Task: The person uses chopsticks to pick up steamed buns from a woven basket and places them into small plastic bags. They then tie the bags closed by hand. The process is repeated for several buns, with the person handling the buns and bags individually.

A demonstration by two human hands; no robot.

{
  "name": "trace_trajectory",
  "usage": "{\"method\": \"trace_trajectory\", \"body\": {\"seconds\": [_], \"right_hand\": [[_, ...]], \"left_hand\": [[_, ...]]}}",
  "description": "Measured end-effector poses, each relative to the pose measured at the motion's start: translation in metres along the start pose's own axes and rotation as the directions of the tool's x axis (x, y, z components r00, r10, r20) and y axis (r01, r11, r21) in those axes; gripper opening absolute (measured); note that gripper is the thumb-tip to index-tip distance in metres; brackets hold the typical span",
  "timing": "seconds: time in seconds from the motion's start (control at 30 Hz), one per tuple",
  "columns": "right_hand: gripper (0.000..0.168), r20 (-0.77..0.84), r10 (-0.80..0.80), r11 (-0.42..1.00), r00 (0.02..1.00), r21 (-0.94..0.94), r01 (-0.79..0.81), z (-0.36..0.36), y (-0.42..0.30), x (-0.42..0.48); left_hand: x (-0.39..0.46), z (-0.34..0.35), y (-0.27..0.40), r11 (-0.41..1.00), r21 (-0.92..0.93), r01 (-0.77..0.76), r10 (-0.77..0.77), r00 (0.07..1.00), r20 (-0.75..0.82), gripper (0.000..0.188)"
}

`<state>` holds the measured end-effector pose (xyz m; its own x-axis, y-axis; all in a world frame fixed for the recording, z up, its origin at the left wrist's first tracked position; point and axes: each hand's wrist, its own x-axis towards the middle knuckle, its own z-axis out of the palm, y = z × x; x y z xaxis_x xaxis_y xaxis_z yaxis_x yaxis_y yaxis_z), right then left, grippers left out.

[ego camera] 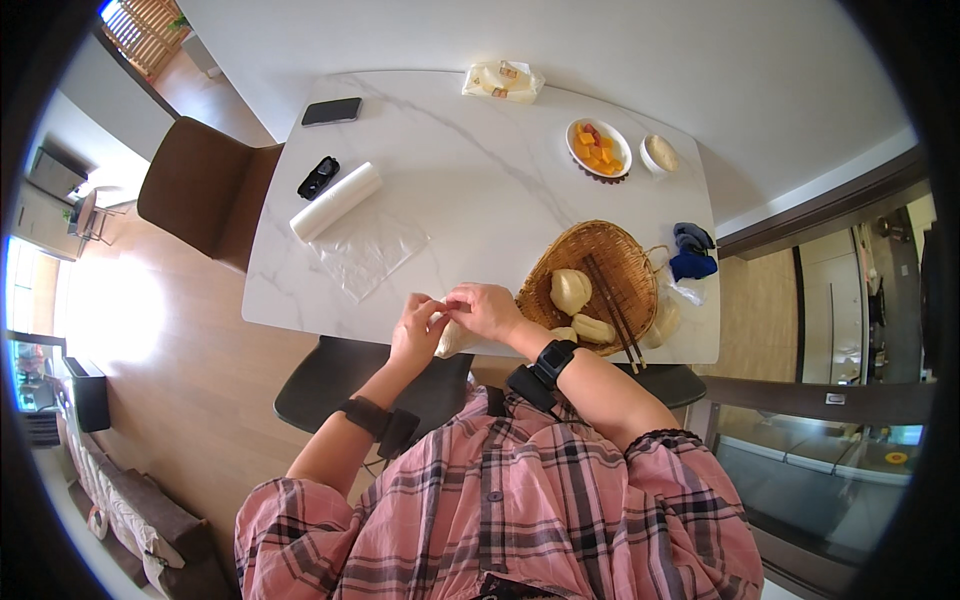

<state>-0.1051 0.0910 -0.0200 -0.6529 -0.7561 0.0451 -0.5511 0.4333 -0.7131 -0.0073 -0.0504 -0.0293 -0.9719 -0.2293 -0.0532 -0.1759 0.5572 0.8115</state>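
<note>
Both hands meet over the near edge of the table. My left hand [414,330] and my right hand [486,309] pinch together at the top of a pale bagged bun [452,341], which is partly hidden beneath the fingers. To the right of my right hand stands a wicker basket [547,251] holding several steamed buns [571,291]. A pair of dark chopsticks [611,304] lies across the basket, their tips over its near rim. Left of my hands, a clear plastic bag [367,255] lies flat, extending from a white roll of bags [336,202].
Beyond the roll lie an open black case [319,178] and a phone [331,112]. A tissue pack [502,81], a fruit bowl [621,142] and a small bowl [660,155] stand farther back. Blue cloth [693,262] and a bagged pale item [664,322] sit right of the basket.
</note>
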Motion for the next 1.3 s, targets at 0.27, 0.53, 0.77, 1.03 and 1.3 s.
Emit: {"method": "trace_trajectory", "body": {"seconds": [0.27,0.53,0.77,1.03,1.3], "right_hand": [[0.014,0.028,-0.007,0.998,1.000,0.064,0.006,-0.004,-0.006,0.003],[0.014,0.022,-0.019,0.998,1.000,0.063,0.018,-0.002,-0.005,0.003],[0.015,0.020,-0.013,0.998,1.000,0.056,0.012,-0.001,-0.005,0.004],[0.014,0.016,-0.015,0.999,1.000,0.049,0.014,0.000,-0.002,0.004],[0.014,0.005,-0.031,0.998,1.000,0.054,0.030,-0.001,-0.002,0.005]], "left_hand": [[0.002,0.005,-0.015,0.980,-0.194,0.042,-0.067,0.990,-0.127,0.009],[0.002,0.003,-0.018,0.990,-0.144,0.013,-0.030,0.993,-0.113,0.006],[0.003,0.003,-0.016,0.994,-0.080,-0.070,0.056,0.985,-0.162,0.008],[0.003,0.001,-0.014,0.991,-0.130,-0.041,0.024,0.992,-0.127,0.008],[0.005,0.002,-0.015,0.988,-0.118,-0.098,0.080,0.985,-0.151,0.007]]}}
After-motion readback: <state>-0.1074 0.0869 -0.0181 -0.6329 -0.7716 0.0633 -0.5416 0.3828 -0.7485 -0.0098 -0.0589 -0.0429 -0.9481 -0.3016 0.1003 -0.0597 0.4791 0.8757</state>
